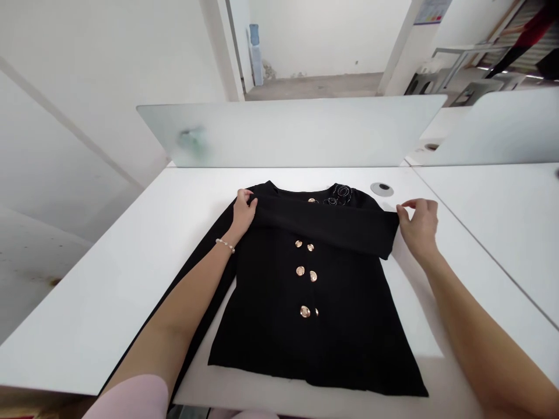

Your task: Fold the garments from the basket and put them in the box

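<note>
The black jacket (349,314) lies flat on the white table (105,244), below and between the two hands. One sleeve (323,224) goes across its chest, from hand to hand. The left hand (244,212) pinches this sleeve at one end, near the shoulder; the right hand (421,227) pinches the corner at the other end. The second sleeve (196,273) passes under the left forearm. Gold-coloured buttons (300,271) are lower, between the hands. Far beyond the right hand, a poster (432,11) has writing too small for reading.
</note>
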{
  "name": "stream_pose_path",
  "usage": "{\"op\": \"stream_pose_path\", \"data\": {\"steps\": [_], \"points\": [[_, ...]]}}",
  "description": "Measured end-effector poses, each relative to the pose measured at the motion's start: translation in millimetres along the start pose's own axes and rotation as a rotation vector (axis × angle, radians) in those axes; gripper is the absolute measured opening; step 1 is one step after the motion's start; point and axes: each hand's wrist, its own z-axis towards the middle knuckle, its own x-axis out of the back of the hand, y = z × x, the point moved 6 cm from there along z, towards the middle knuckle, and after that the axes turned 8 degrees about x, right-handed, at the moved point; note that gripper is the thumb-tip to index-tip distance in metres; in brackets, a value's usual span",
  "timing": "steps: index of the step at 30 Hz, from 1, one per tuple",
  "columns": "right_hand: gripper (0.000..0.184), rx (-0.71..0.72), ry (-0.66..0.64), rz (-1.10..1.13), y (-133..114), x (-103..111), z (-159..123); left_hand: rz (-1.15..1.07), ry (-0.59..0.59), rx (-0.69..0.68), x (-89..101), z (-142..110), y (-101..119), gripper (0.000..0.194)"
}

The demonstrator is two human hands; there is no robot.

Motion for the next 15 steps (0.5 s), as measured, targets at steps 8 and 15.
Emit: {"op": "stream_pose_path", "data": {"steps": [8, 15], "points": [[0.047, 0.489, -0.384, 0.008, -92.1, -50.6, -46.9, 0.032, -0.057, 0.037, 0.0, -0.2, -4.1, 0.024], [0.056, 0.451, -0.521, -0.164, -73.8, -57.9, -55.7, 0.166, -0.166, -0.025, 6.4, -5.0, 6.9, 0.043]]}}
